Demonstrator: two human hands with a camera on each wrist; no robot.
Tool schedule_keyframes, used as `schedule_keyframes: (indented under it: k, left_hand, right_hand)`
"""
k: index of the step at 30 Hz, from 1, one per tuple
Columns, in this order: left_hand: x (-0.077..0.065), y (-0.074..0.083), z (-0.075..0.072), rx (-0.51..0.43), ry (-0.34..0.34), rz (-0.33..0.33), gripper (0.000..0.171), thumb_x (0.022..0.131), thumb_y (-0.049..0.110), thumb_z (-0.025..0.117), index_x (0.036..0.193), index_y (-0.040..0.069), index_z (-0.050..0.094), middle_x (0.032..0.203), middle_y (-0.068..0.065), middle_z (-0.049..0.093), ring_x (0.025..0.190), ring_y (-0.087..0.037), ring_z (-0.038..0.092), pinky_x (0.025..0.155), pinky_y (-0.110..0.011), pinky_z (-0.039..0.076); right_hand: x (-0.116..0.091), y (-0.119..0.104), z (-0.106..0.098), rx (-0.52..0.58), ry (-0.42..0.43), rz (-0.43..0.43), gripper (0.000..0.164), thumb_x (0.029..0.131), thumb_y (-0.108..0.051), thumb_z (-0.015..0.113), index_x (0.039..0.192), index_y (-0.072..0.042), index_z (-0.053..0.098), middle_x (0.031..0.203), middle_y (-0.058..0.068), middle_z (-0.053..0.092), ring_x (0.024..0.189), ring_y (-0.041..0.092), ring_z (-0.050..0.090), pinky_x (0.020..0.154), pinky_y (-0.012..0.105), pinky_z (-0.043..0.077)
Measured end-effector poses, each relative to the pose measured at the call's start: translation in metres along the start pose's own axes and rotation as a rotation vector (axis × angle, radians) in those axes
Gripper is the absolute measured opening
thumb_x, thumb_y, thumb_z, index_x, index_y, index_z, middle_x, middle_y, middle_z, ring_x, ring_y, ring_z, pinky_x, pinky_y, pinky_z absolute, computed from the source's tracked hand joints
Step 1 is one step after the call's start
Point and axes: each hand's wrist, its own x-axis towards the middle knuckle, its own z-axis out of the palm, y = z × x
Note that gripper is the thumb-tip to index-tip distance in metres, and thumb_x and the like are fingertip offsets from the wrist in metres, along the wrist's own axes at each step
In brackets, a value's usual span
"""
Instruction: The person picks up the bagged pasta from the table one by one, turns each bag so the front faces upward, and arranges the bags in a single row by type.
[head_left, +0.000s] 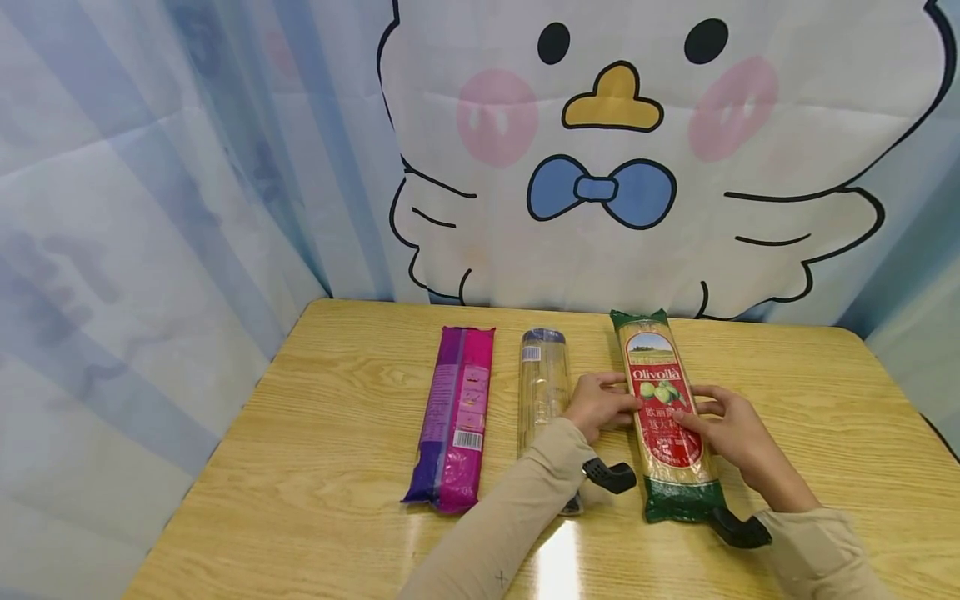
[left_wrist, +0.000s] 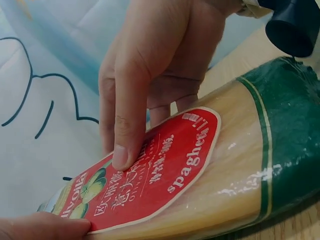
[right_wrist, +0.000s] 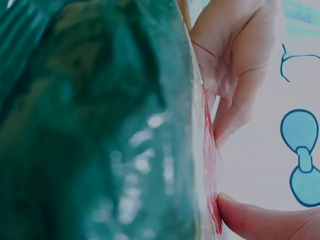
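Note:
A pack of spaghetti (head_left: 651, 450) with a red label and green ends is held between both hands on the right of the table. My left hand (head_left: 602, 406) grips its left edge, thumb on the front. From the right side my right hand (head_left: 731, 429) grips it, with the thumb pressed on the label. The left wrist view shows the right hand (left_wrist: 155, 65) over the label. In the right wrist view the green end (right_wrist: 90, 125) fills much of the picture, and the left hand (right_wrist: 235, 65) is behind it. Fingers under the pack are partly hidden.
Left of the hands lies a clear pack of pale noodles (head_left: 543, 383), partly covered by the left forearm. Farther left is a pink and purple packet (head_left: 453, 417). A printed curtain (head_left: 600, 258) hangs behind the wooden table (head_left: 337, 433).

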Motion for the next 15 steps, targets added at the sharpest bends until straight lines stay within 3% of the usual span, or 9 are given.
schedule_keyframes:
  k: [9,13,15]
  left_hand:
    - [0.0022,-0.0007,0.0069,0.044,0.044,0.011,0.041,0.083,-0.009,0.073,0.122,0.003,0.069,0.097,-0.013,0.075,0.087,-0.032,0.074,0.073,-0.039,0.063]
    - [0.0020,-0.0002,0.0064,0.032,0.046,0.012,0.040,0.083,-0.010,0.072,0.121,0.003,0.070,0.097,-0.014,0.075,0.086,-0.035,0.074,0.073,-0.042,0.063]
    - [0.0018,-0.0001,0.0062,0.021,0.052,0.018,0.039,0.083,-0.010,0.072,0.120,0.004,0.070,0.095,-0.014,0.074,0.085,-0.036,0.074,0.073,-0.043,0.063]
  right_hand:
    - [0.0017,0.0035,-0.0019,-0.020,0.000,-0.004,0.072,0.101,-0.030,0.058,0.148,0.014,0.025,0.131,0.039,0.049,0.081,0.012,0.066,0.064,0.032,0.060]
    - [0.0016,0.0033,-0.0045,-0.109,0.024,-0.031,0.069,0.101,-0.028,0.059,0.144,0.018,0.030,0.130,0.040,0.049,0.098,0.035,0.067,0.067,0.032,0.060]
    - [0.0000,0.0020,-0.0070,-0.161,0.042,-0.044,0.067,0.101,-0.028,0.060,0.141,0.018,0.034,0.132,0.040,0.048,0.110,0.047,0.061,0.073,0.036,0.061]
